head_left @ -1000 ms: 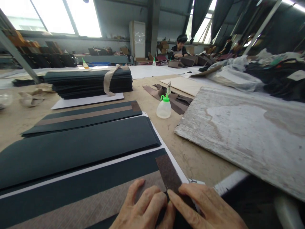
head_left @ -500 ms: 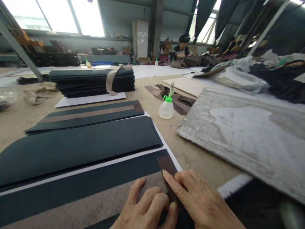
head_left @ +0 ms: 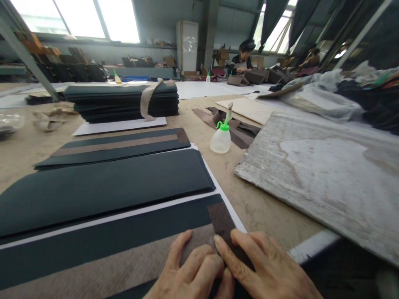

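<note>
Right hand (head_left: pixel 268 270) lower now — fingertips flat on rough brown patch (head_left: pixel 222 222)

Daylight pours in from the large slanted windows (head_left: pixel 75 18) at the top left, which are blown out to plain white, and more glare shows between the dark hanging curtains (head_left: pixel 274 16) at the top right. The tan counter (head_left: pixel 18 145) is evenly and softly lit, with only faint shadows under the flat dark green card sheets (head_left: pixel 102 187). The wide lens bends straight lines toward the edges and stretches the rough grey-white board (head_left: pixel 327 174). The far background looks soft, and the bottom right corner falls dark and blurred
</note>
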Available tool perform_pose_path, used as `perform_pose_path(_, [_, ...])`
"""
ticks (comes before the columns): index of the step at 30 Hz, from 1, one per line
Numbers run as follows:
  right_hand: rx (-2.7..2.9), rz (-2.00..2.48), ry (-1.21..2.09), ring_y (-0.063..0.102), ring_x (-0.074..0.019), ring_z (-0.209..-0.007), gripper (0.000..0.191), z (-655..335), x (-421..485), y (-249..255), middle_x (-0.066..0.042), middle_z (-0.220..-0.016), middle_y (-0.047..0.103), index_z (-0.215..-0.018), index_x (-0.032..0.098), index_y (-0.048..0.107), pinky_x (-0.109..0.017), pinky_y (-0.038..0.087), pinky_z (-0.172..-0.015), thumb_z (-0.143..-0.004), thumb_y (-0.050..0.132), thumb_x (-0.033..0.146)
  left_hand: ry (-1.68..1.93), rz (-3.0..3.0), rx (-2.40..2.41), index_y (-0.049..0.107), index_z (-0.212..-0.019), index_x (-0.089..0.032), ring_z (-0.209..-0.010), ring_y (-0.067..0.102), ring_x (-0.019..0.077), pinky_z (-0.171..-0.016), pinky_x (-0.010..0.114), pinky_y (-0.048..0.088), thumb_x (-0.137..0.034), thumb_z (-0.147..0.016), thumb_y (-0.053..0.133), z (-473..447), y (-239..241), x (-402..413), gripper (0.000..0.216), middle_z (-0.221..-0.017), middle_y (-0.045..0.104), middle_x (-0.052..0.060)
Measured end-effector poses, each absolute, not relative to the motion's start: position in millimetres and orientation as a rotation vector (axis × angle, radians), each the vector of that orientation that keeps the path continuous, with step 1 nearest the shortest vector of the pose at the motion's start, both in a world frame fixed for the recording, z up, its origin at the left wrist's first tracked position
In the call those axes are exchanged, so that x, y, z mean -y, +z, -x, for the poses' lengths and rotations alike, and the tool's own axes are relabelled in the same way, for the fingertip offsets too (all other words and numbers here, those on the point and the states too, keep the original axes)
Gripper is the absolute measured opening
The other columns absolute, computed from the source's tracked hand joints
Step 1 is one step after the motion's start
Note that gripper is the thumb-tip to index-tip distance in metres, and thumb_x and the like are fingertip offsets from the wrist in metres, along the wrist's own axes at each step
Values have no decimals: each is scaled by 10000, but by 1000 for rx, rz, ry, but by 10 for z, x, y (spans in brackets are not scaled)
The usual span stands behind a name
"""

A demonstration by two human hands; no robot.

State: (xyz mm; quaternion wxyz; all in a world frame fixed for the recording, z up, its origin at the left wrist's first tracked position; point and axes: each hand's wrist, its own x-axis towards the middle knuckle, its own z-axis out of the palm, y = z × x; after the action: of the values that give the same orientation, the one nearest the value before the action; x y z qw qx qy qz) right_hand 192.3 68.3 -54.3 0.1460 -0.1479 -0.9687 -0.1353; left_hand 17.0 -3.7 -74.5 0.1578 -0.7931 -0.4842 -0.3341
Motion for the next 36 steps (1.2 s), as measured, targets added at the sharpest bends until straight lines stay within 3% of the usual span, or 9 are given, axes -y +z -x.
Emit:
perform_pose_path(5, [2682,550,-94,583,-170,-848,465,-1871,-719,-529,-104,-966,572,-1252,149,474,-281,544,-689,-841,263,94,-1246,2112,1521,528,-763,-159,-673,596,73,-1016,321,372,-131,-887,415,-265,-884,21,170,-612,529,-60])
perform_pose_path(8, [2608,595,140,546,-108,-975,453,-1955,-714,-575,-84,-1031,530,-1284,131,402,-180,491,-803,-851,268,102,-1301,2116,1536,498,-736,-161,-619,579,75,-988,317,388,-156,-871,460,-282,-950,8,140,-612,524,-62])
perform_pose_path(11, [2579,581,115,539,-96,-1005,461,-2053,-703,-648,-69,-1082,521,-1301,161,380,-145,469,-829,-851,313,83,-1380,2008,1533,507,-716,-162,-611,564,70,-1004,303,356,-175,-889,425,-288,-960,-4,191,-602,512,-63])
perform_pose_path(16, [2623,573,95,571,-114,-812,313,-2034,-698,-618,-57,-921,549,-1127,173,539,-184,502,-696,-840,452,80,-1043,2153,1391,597,-791,-189,-702,570,63,-1054,310,305,-110,-892,403,-202,-828,29,233,-662,530,-57])
perform_pose_path(21, [2542,682,327,516,-143,-772,117,-1903,-701,-566,-30,-828,520,-896,201,550,-239,453,-649,-863,469,124,-885,2277,1363,610,-844,-192,-767,565,54,-1110,336,185,-91,-889,404,-92,-742,63,234,-726,540,-58])
perform_pose_path(24, [2568,732,362,484,-144,-720,143,-1802,-696,-588,-20,-752,491,-776,186,495,-245,400,-603,-874,422,111,-895,2271,1351,611,-810,-196,-749,570,51,-1123,331,108,-85,-895,380,-82,-730,48,270,-710,552,-64])
perform_pose_path(29, [2561,704,322,476,-135,-621,213,-1677,-755,-496,-24,-681,479,-704,174,445,-245,365,-525,-849,312,93,-925,2228,1360,621,-834,-216,-706,572,65,-1101,314,196,-93,-891,395,-149,-761,19,263,-675,551,-60])
perform_pose_path(33, [2309,957,620,488,-81,-513,257,-1837,-813,-326,19,-605,476,-692,181,461,-160,409,-460,-914,345,236,-1135,2053,1436,605,-793,-192,-711,566,66,-1058,322,295,-133,-910,379,-223,-835,15,261,-697,541,-45])
perform_pose_path(36, [2192,1088,845,546,-84,-504,301,-2105,-650,-394,25,-577,532,-720,194,491,-136,468,-489,-934,351,354,-1096,2096,1396,610,-854,-188,-837,574,82,-1088,347,256,-137,-906,399,-188,-825,32,224,-849,592,-18])
